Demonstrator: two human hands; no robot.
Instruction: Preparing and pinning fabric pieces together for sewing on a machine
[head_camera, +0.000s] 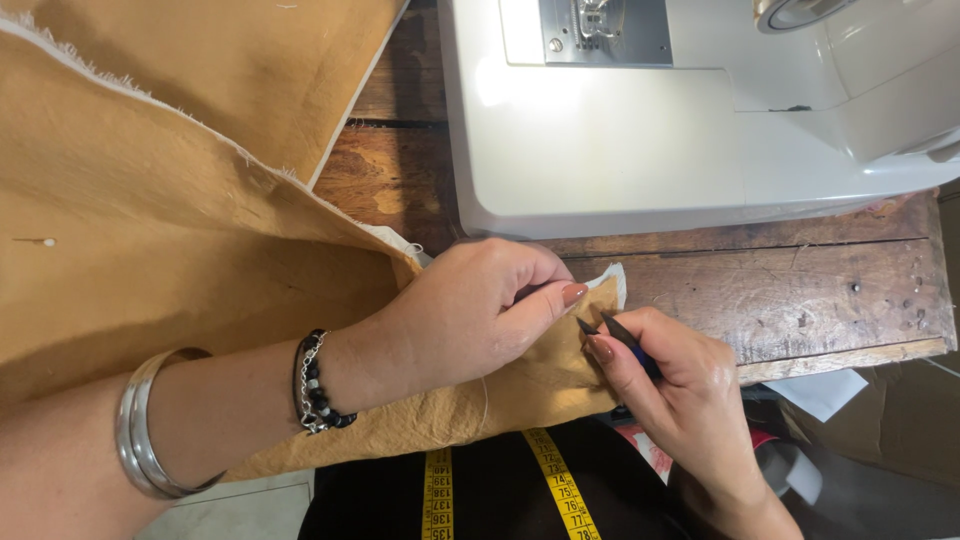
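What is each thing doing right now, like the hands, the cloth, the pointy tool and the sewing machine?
left hand: pinching the cloth's corner.
right hand: gripping a small dark pointed tool.
pointed tool: tip at the cloth's edge.
tan cloth: folded, draped over the table, edges frayed.
sewing machine: standing on the table, nothing under its needle plate.
tape measure: hanging loose below.
wooden table: worn, scratched.

white plastic sewing machine on worn brown wooden table, at far side | mustard woven fabric left of machine, over table edge | 2 hands near edge: left hand on fabric, right hand just right | yellow measuring tape below fabric
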